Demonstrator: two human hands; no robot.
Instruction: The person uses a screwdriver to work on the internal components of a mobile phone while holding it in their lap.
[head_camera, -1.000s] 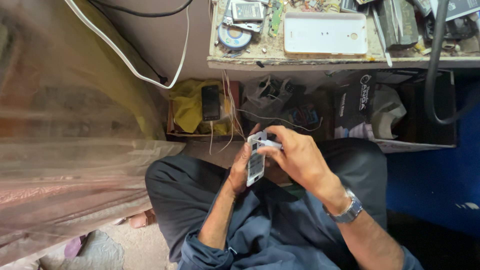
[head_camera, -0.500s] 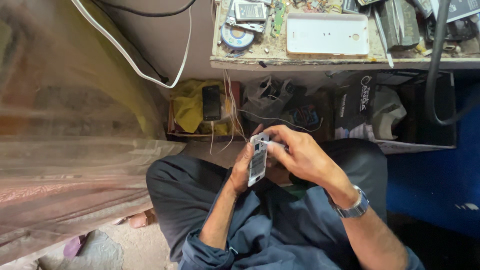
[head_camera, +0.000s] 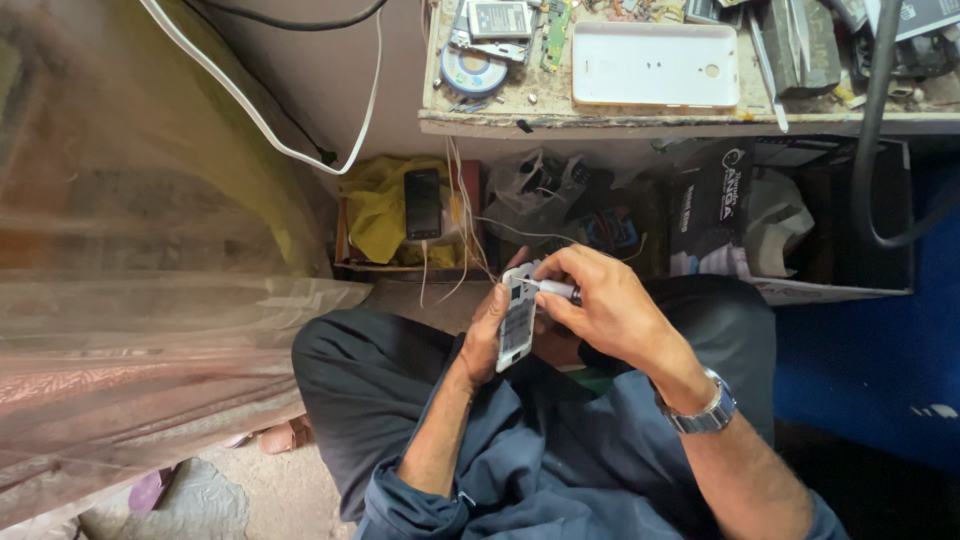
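Observation:
My left hand (head_camera: 488, 330) grips a small white phone (head_camera: 517, 320) with its back cover off, held upright over my lap. My right hand (head_camera: 598, 305) pinches a thin silver tool (head_camera: 556, 289) whose tip rests against the phone's upper part. A metal watch (head_camera: 705, 412) sits on my right wrist. I am seated with crossed legs in dark trousers.
A cluttered wooden bench (head_camera: 640, 118) lies ahead, bearing a white phone back cover (head_camera: 655, 65), a solder reel (head_camera: 473, 72) and circuit parts. Below it: a black phone (head_camera: 422, 203) on yellow cloth, an open cardboard box (head_camera: 800, 230), wires. Sheer cloth (head_camera: 130, 300) hangs left.
Both hands shifted slightly with the phone; the right hand's fingers have drawn down onto the tool at the phone's top. The view has barely moved.

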